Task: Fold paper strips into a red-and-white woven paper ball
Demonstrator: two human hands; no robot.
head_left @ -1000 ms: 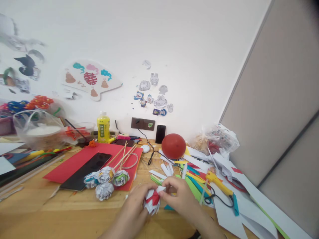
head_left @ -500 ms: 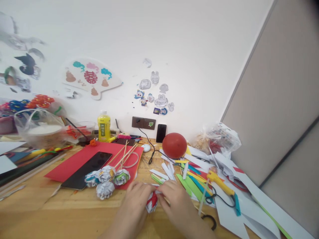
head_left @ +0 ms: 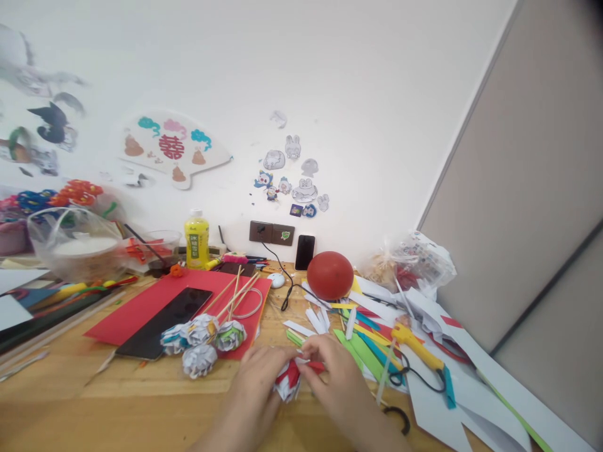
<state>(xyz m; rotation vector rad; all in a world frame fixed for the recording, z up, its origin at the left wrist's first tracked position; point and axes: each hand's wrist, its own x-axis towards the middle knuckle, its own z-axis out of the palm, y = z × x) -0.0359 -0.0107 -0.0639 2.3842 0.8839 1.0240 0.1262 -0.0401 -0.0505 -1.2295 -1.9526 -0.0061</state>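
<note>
Between my hands, low in the middle of the view, is a red and white paper flower [head_left: 287,380] made of folded strips. My left hand [head_left: 258,383] is closed around its left side. My right hand [head_left: 333,376] pinches a red strip at the flower's upper right. My fingers cover part of the flower. Just left of my hands lie several finished-looking paper flowers [head_left: 200,359] on wooden sticks [head_left: 240,294], resting against a black phone [head_left: 162,325] and red paper [head_left: 127,307].
A yellow glue gun [head_left: 417,346] with a black cord lies to the right among green paper strips [head_left: 360,355] and white sheets [head_left: 443,402]. Behind are a red balloon [head_left: 330,275], an upright phone [head_left: 305,252] and a yellow drink bottle [head_left: 196,242].
My right hand has shifted slightly and its fingers have curled more. More of the red strip now shows, sticking out to the right of the flower.
</note>
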